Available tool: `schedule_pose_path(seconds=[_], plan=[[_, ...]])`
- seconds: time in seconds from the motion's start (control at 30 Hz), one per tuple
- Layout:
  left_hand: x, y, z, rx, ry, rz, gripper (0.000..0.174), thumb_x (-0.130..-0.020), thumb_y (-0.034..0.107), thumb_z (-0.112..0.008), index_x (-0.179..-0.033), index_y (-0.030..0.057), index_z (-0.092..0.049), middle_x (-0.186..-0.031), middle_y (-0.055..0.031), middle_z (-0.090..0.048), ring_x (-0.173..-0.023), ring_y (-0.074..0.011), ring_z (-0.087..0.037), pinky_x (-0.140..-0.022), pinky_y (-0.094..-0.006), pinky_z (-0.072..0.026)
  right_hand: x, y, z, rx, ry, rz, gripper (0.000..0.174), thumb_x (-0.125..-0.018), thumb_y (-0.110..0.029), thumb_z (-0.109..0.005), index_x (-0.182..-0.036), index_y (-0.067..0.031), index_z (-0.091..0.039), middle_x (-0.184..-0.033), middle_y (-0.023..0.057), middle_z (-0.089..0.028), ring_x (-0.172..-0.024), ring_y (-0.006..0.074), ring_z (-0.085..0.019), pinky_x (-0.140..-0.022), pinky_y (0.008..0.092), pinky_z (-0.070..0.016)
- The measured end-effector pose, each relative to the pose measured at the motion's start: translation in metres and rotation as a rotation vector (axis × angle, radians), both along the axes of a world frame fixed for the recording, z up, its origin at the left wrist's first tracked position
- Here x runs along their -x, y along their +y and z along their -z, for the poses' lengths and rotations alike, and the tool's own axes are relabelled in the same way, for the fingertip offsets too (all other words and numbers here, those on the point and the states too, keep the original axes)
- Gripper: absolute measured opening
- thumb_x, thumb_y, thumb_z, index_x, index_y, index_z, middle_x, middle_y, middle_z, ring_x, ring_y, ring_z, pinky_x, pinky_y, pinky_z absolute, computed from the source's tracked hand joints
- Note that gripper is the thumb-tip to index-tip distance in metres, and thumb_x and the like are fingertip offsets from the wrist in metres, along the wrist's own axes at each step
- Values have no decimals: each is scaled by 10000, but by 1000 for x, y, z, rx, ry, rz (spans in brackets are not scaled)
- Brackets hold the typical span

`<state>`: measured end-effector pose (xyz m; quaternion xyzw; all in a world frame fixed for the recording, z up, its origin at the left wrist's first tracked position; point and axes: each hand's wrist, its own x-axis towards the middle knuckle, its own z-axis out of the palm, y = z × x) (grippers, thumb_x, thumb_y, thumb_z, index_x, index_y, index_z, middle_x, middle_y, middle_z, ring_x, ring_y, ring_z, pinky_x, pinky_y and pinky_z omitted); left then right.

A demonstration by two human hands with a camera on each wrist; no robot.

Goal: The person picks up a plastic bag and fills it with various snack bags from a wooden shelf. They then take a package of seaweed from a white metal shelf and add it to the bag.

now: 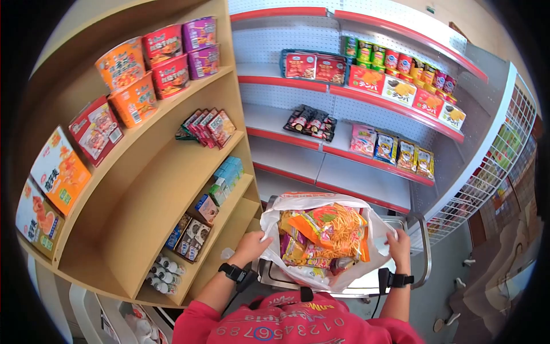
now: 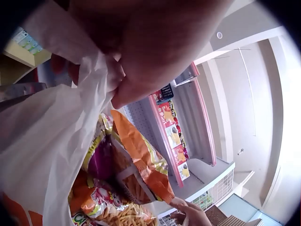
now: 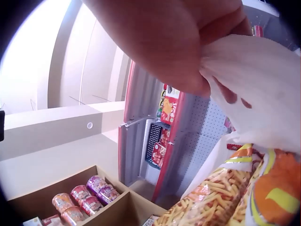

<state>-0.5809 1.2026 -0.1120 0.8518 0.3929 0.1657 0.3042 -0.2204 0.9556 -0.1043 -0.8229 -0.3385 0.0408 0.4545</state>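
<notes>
A white plastic bag [image 1: 349,279] stands wide at the top on a metal cart, filled with snack packets. On top lies an orange packet of stick-shaped snacks [image 1: 338,229], with purple and yellow packets beside it. The left hand [image 1: 252,247] pinches the bag's left rim, and the right hand [image 1: 399,247] pinches the right rim. In the left wrist view, the left hand [image 2: 146,52] grips bunched plastic above the packets. Thin plastic is held between thumb and fingers of the right hand [image 3: 174,42] in the right wrist view.
Wooden shelves at the left hold cup noodles [image 1: 120,63], boxes and white bottles [image 1: 164,275]. Behind the cart [image 1: 425,252], metal shelves with red edges carry cans, boxes and snack bags [image 1: 385,146]. A white wire rack [image 1: 487,166] stands at the right.
</notes>
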Motion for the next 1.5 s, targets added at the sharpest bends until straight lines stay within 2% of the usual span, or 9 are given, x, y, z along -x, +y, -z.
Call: schedule_pose_path(seconds=[0.13, 0.27, 0.4, 0.53, 0.87, 1.07, 1.13, 1.2, 1.5], plan=[[4, 9, 3, 0, -77, -27, 383, -824, 329, -538, -659, -17, -517, -663, -219, -538, -641, -391, -539, -561, -440, -401, 2, 1, -13, 122, 104, 107, 243, -817, -218, -574, -763, 18, -598, -526, 67, -557, -472, 127, -542, -458, 264, -405], [-14, 23, -25, -129, -249, -133, 353, -833, 299, -536, -680, -19, -528, -659, -215, -536, -629, -383, -538, -551, -428, -401, 19, 25, -61, -380, 140, 36, 254, -871, -207, -530, -813, 31, -599, -663, 69, -614, -533, 96, -535, -492, 235, -406], [-20, 24, -30, -21, -353, -125, 304, -827, 276, -551, -719, -8, -554, -657, -197, -541, -613, -357, -537, -547, -402, -406, 35, 45, -43, -444, 195, -61, 195, -859, -118, -536, -988, 21, -581, -804, 53, -620, -649, 109, -573, -577, 235, -451], [1, 11, -2, 49, -238, -30, 282, -809, 268, -575, -727, -1, -573, -684, -180, -561, -646, -334, -559, -574, -395, -419, 51, 36, 1, -235, 195, -111, 434, -813, -29, -543, -1234, -43, -437, -933, 72, -605, -718, 121, -571, -658, 247, -472], [47, 15, 48, 131, -221, -6, 358, -772, 269, -637, -635, -25, -484, -539, -167, -462, -483, -267, -448, -482, -381, -346, 78, 6, 31, -72, -20, 152, 473, -766, -146, -627, -1181, 11, -463, -891, 139, -611, -755, 197, -590, -684, 298, -472], [51, 24, 100, 95, -285, -105, 318, -775, 243, -633, -660, -23, -502, -562, -148, -473, -509, -228, -457, -487, -359, -354, 83, 4, 45, 152, 247, 179, 638, -773, -321, -624, -1197, 93, -388, -1043, 288, -558, -1026, 366, -538, -850, 361, -423], [46, 25, 121, 54, -352, -128, 299, -779, 235, -624, -676, -23, -516, -575, -147, -484, -523, -223, -467, -495, -351, -363, 69, 9, 62, 193, 206, 171, 512, -785, -319, -601, -1087, 68, -454, -999, 265, -582, -974, 387, -552, -814, 392, -441], [41, 20, 127, 390, -355, -206, 267, -780, 222, -606, -708, -26, -538, -610, -157, -520, -553, -254, -499, -522, -353, -388, 51, 13, 69, 294, 205, 103, 506, -779, -325, -599, -1061, 74, -469, -990, 273, -580, -970, 392, -552, -811, 390, -443], [8, 16, 110, 293, 16, -329, 284, -792, 259, -545, -763, -23, -544, -739, -237, -568, -731, -383, -564, -618, -435, -413, -15, 46, 75, 482, 243, -161, 372, -669, -251, -619, -860, 66, -592, -867, 233, -612, -805, 343, -592, -702, 373, -456]])
